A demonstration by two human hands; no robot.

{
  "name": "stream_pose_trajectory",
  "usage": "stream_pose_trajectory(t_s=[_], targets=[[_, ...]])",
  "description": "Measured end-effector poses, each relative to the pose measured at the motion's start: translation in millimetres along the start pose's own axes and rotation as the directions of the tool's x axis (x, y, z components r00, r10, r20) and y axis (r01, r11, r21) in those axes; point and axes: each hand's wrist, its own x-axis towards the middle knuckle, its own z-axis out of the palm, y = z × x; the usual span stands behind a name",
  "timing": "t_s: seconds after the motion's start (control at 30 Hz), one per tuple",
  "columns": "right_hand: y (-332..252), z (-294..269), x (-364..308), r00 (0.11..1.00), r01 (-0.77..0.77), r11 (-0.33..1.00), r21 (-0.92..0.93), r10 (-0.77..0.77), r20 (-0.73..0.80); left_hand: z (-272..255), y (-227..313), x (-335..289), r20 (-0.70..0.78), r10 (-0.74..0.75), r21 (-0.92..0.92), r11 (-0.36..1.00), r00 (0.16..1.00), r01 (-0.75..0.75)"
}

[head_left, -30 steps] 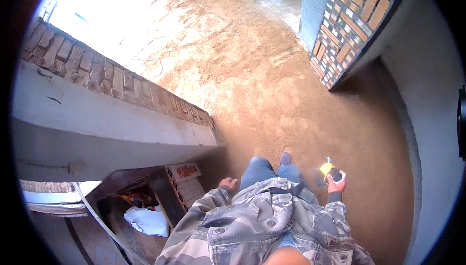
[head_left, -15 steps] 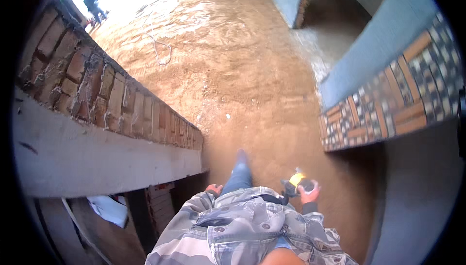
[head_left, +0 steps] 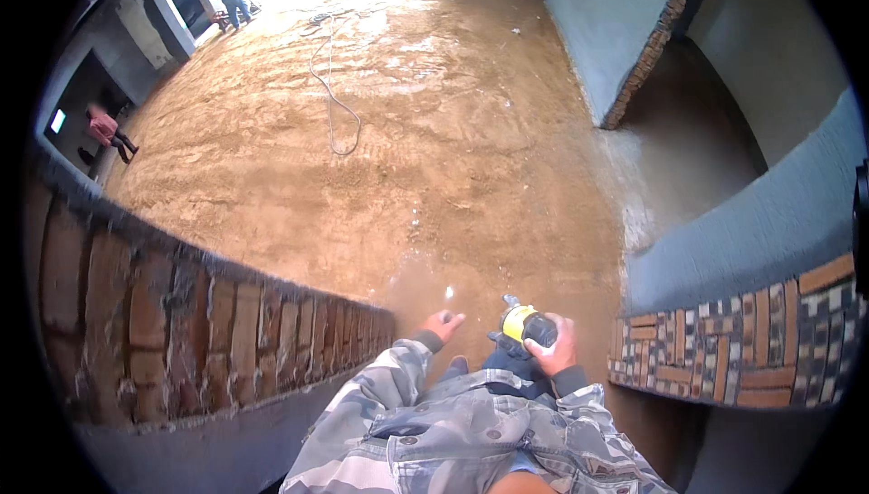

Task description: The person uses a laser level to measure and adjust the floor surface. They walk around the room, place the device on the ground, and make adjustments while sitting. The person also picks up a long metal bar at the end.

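Yellow-and-black tool (head_left: 520,324) gripped by right hand (head_left: 559,349).
Left hand (head_left: 441,325) is seen near the brick wall (head_left: 226,340); its finger spread cannot be clearly told.

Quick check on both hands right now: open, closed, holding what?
Left hand: nothing visible in it; open or closed cannot be told.
Right hand: closed, holding the yellow-and-black tool.

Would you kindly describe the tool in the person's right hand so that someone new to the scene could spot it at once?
Find the brown earthen floor in the middle of the view, then follow it down to the camouflage jacket at the lower edge. Just above the jacket, the right hand grips the tool, black and bright yellow, a yellow nothing around it shares.
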Motion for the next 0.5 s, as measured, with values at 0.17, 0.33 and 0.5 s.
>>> stream_pose_trajectory(t_s=[0.17,0.33,0.5], targets=[[-31.9,19.1,140.7,0.945,0.253,0.959,0.127,-0.273,0.178,6.2,75.0,83.3,-0.073,-0.012,-0.556,0.83,0.997,-0.031],[-48.1,27.9,250.4,0.853,0.381,0.904,0.193,-0.424,0.304,-35.3,131.0,126.9,-0.038,-0.105,-0.611,0.79,0.994,0.06],[-74.6,23.4,350.8,0.78,0.446,0.851,0.279,-0.522,0.346,-73.3,175.9,163.7,-0.233,-0.063,-0.664,0.74,0.97,-0.112]])
